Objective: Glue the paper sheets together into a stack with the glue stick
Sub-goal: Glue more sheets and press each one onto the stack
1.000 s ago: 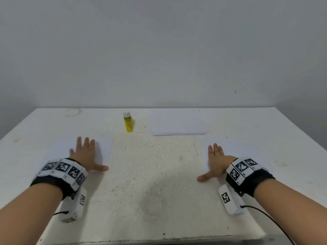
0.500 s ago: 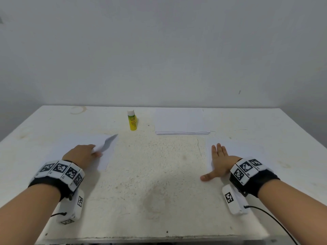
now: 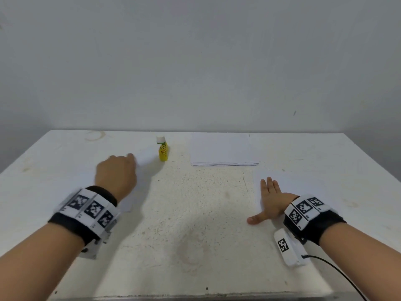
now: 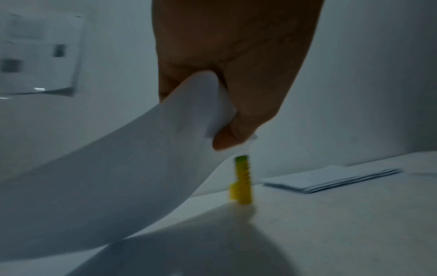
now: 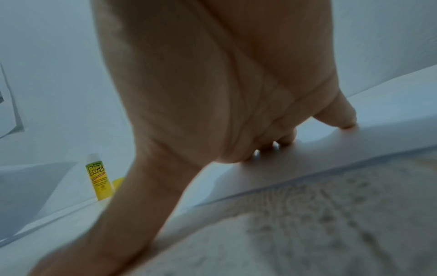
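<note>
1. Left hand pinches a sheet by its corner, lifting it off the table.
2. Right hand lies flat, fingers straight, on another sheet.
3. Glue stick stands upright beside the stack, at the far edge.

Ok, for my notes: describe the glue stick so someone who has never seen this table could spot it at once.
Start at the white table and go to its far edge by the wall. There, just left of the flat pile of white paper, the glue stick stands upright. It is the only coloured thing there: a small yellow tube with a white cap.
</note>
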The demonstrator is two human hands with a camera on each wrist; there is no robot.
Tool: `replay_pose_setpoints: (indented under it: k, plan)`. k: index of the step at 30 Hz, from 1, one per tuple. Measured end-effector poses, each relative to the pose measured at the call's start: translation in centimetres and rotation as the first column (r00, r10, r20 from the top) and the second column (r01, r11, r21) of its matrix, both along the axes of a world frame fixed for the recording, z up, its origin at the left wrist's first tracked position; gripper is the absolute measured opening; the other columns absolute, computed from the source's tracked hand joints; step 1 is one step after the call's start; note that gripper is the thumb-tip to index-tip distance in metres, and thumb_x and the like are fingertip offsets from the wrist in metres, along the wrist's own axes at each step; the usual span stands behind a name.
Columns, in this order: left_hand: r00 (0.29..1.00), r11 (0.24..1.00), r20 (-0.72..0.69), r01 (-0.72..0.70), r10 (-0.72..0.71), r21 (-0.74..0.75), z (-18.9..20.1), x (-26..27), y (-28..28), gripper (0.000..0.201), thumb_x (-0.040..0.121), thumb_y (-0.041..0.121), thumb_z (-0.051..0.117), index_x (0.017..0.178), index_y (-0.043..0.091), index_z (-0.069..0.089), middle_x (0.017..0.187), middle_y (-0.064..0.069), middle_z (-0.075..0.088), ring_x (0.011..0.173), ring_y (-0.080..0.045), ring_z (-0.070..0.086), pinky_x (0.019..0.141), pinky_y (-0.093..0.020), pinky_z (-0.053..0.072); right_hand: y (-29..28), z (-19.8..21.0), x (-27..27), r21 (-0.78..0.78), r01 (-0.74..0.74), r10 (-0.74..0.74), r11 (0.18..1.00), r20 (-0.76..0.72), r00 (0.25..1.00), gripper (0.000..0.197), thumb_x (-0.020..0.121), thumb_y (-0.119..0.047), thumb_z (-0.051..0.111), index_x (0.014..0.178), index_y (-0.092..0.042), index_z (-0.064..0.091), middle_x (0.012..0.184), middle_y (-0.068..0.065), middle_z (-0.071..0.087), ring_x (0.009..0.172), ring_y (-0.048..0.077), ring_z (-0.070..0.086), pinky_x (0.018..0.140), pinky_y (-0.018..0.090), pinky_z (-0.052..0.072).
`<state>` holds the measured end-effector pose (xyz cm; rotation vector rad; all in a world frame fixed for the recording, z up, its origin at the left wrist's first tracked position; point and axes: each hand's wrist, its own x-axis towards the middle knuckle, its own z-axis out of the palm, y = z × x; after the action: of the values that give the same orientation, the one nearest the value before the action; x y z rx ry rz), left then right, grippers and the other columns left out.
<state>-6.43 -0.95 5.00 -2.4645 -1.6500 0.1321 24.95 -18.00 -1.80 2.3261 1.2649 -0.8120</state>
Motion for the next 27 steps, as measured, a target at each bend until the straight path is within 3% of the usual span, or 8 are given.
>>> replay_pose_setpoints:
  k: [6, 8, 10, 13, 15, 18, 22, 27]
  plan:
    - [0.963, 0.917, 0.043, 0.267, -0.266, -0.296, -1.5, 8.4, -7.0, 0.018, 0.094, 0.025, 0.045, 0.095, 0.012, 0.056, 0.077, 0.002, 0.049, 0.077, -0.017, 0.05, 0.066, -0.026, 0.037, 0.1, -0.1, 0.3, 0.027, 0.013, -0.012, 1.0, -0.006, 1.0, 0.144, 0.063, -0.074, 0.066, 0.142, -0.001, -0.03, 0.151, 0.017, -0.034, 0.143, 0.032, -0.024, 0.119, 0.047, 0.003]
    - [0.955, 0.877, 0.015, 0.277, -0.295, -0.392, -2.7, 10.5, -7.8, 0.033, 0.096, 0.035, 0.042, 0.108, 0.008, 0.056, 0.094, -0.005, 0.055, 0.099, -0.024, 0.052, 0.079, -0.031, 0.043, 0.2, 0.1, 0.3, 0.032, 0.006, -0.006, 0.999, -0.003, 1.0, 0.145, 0.062, -0.073, 0.068, 0.143, -0.001, -0.028, 0.152, 0.017, -0.032, 0.144, 0.032, -0.022, 0.119, 0.047, 0.004]
    - [0.955, 0.841, -0.005, 0.26, -0.298, -0.475, -4.0, 11.4, -7.9, 0.059, 0.095, 0.053, 0.038, 0.128, 0.005, 0.048, 0.131, -0.014, 0.046, 0.128, -0.039, 0.035, 0.101, -0.046, 0.037, 0.4, 0.2, 0.4, 0.044, -0.007, 0.007, 0.999, -0.004, 1.0, 0.144, 0.062, -0.072, 0.069, 0.145, -0.001, -0.025, 0.154, 0.017, -0.027, 0.145, 0.032, -0.018, 0.118, 0.046, 0.006]
    - [0.945, 0.786, 0.067, 0.305, -0.32, -0.538, -5.2, 11.1, -7.2, 0.085, 0.086, 0.076, 0.028, 0.132, 0.006, 0.042, 0.141, -0.009, 0.038, 0.128, -0.037, 0.036, 0.102, -0.05, 0.036, 0.9, 0.6, 1.2, 0.092, -0.031, 0.031, 0.995, 0.004, 1.0, 0.133, 0.062, -0.076, 0.065, 0.149, 0.0, 0.0, 0.157, 0.019, 0.003, 0.145, 0.032, 0.012, 0.115, 0.044, 0.023]
    - [0.92, 0.752, 0.088, 0.364, -0.381, -0.549, -5.0, 10.4, -6.4, 0.08, 0.089, 0.073, 0.024, 0.131, 0.007, 0.043, 0.144, -0.008, 0.037, 0.125, -0.033, 0.038, 0.1, -0.045, 0.038, 1.3, 1.1, 2.1, 0.151, -0.061, 0.059, 0.987, 0.013, 0.998, 0.11, 0.063, -0.08, 0.058, 0.137, -0.003, 0.033, 0.142, 0.014, 0.037, 0.122, 0.026, 0.043, 0.098, 0.037, 0.04]
    - [0.85, 0.681, 0.037, 0.446, -0.525, -0.581, -4.2, 9.1, -4.8, 0.061, 0.101, 0.048, 0.033, 0.148, 0.01, 0.025, 0.158, -0.005, 0.016, 0.136, -0.031, 0.023, 0.109, -0.043, 0.031, 2.1, 2.0, 3.1, 0.22, -0.062, 0.057, 0.974, 0.032, 0.998, 0.09, 0.067, -0.083, 0.045, 0.109, -0.004, 0.057, 0.115, 0.01, 0.062, 0.1, 0.022, 0.057, 0.081, 0.03, 0.042]
    - [0.793, 0.624, 0.07, 0.528, -0.606, -0.576, -4.7, 7.5, -2.7, 0.071, 0.097, 0.025, 0.052, 0.154, 0.015, 0.01, 0.161, -0.002, 0.004, 0.142, -0.025, 0.014, 0.113, -0.036, 0.026, 4.6, 3.9, 3.2, 0.424, -0.033, 0.004, 0.905, 0.071, 0.997, 0.084, 0.076, -0.076, 0.047, 0.101, 0.001, 0.07, 0.106, 0.01, 0.07, 0.099, 0.024, 0.065, 0.084, 0.032, 0.048]
    - [0.815, 0.673, 0.039, 0.504, -0.579, -0.541, -5.7, 6.8, -1.7, 0.079, 0.093, 0.038, 0.058, 0.154, 0.029, 0.009, 0.162, 0.0, -0.003, 0.148, -0.028, -0.006, 0.119, -0.045, 0.017, 10.9, 6.1, -2.4, 0.696, -0.034, 0.201, 0.718, -0.16, 0.966, 0.039, 0.084, -0.041, 0.069, 0.11, -0.012, 0.067, 0.11, 0.003, 0.067, 0.102, 0.016, 0.06, 0.084, 0.022, 0.042]
